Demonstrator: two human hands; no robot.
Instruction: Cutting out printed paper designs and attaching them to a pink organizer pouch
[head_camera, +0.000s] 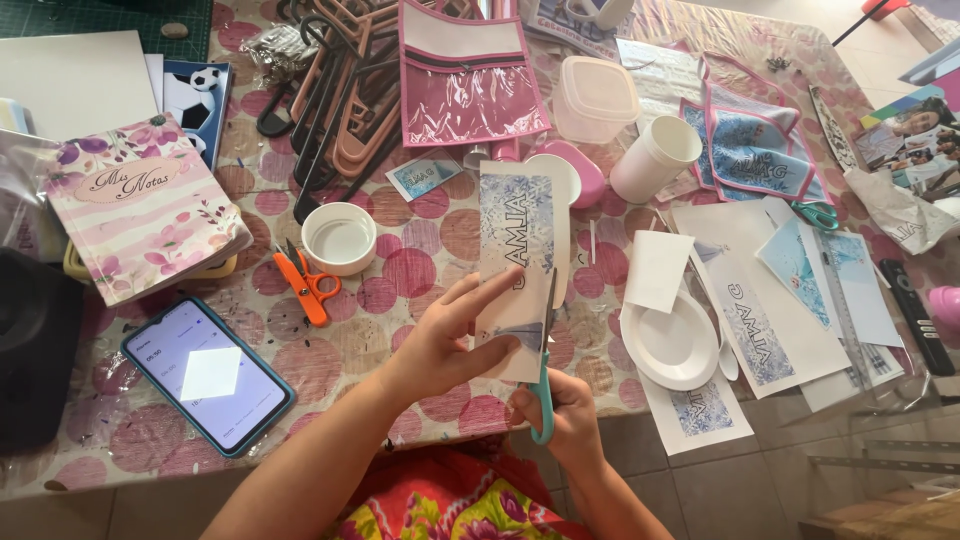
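While the left hand (440, 345) pinches the paper strip (520, 265) between thumb and fingers (490, 290), its long axis runs away from the person. Just right of the strip, the right hand (565, 415) grips teal scissors (545, 375), blades pointing up along its edge.

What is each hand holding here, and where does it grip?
The left hand pinches the printed paper strip near its lower end; the right hand holds teal scissors by their handles.

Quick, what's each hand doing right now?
Left hand: holds the printed paper strip, fingers pinching its lower part.
Right hand: closed on the teal-handled scissors, blades at the strip's right edge.
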